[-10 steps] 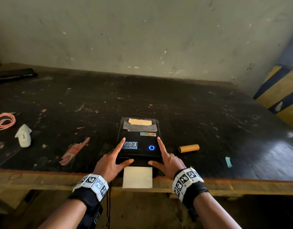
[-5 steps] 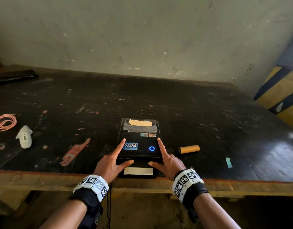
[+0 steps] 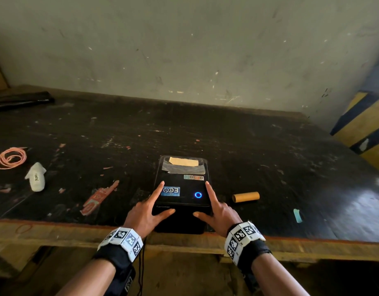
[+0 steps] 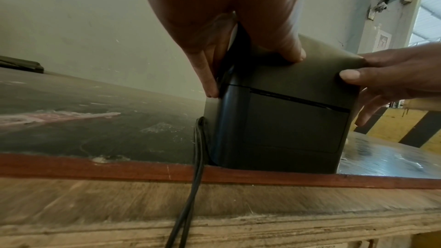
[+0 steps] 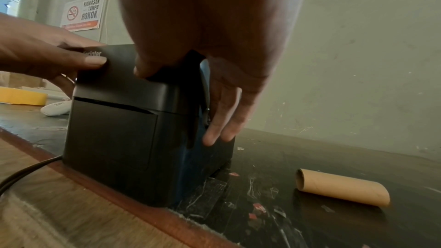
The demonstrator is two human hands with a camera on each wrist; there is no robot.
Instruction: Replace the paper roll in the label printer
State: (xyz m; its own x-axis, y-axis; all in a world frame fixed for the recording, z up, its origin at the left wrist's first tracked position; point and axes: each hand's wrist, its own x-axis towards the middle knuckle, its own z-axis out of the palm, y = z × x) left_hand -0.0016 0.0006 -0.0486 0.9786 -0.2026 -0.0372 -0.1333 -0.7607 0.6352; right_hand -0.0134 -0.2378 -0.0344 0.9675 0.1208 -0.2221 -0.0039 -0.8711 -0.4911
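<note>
A black label printer point(image 3: 185, 184) stands at the table's front edge with its lid down and a blue ring light point(image 3: 198, 195) lit. My left hand point(image 3: 152, 202) and right hand point(image 3: 214, 203) press on its front corners. Each index finger lies straight on the lid, each thumb sits on the front rim, and the other fingers reach down the sides. From the left wrist, the printer point(image 4: 286, 123) shows a front slot with no paper in it. An empty cardboard core point(image 3: 245, 196) lies on the table right of the printer, also in the right wrist view point(image 5: 341, 186).
A black cable point(image 4: 198, 157) drops from the printer's left side over the wooden table edge point(image 3: 56, 233). To the left lie a red wrapper point(image 3: 96, 198), a white object point(image 3: 36, 177) and a pink coil point(image 3: 11, 158). A teal scrap point(image 3: 297, 215) lies right.
The pale paper that hung from the printer's front slot got shorter, and none shows now. Both hands have stayed on the lid.
</note>
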